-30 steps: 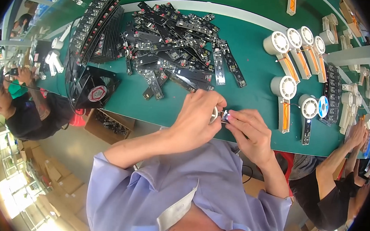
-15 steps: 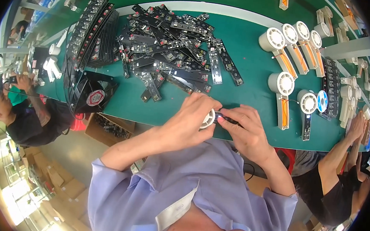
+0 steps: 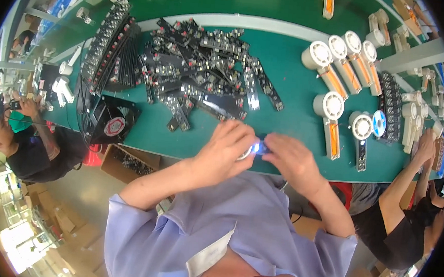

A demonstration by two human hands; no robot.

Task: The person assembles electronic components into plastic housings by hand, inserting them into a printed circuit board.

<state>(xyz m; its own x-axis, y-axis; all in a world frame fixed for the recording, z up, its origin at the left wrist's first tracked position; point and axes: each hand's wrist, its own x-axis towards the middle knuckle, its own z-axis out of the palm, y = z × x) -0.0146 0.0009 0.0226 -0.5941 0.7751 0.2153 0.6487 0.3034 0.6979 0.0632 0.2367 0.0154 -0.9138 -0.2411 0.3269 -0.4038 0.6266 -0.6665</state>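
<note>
My left hand (image 3: 226, 148) and my right hand (image 3: 287, 161) meet at the near edge of the green table (image 3: 289, 66), fingertips touching around a small round white part (image 3: 254, 149) that shows a bluish glint. Both hands grip it; most of it is hidden by my fingers. Just beyond my hands lies a heap of black narrow circuit strips (image 3: 205, 81).
White fan-shaped units with orange handles (image 3: 332, 113) lie to the right. A black square fan (image 3: 112, 123) sits at the left table edge beside trays of black parts (image 3: 107, 53). One person sits at left (image 3: 20, 145), another person's arm (image 3: 410, 172) reaches in at right.
My hands have stayed together on the small part and shifted slightly; the part now shows a bright bluish glint between my fingertips.
</note>
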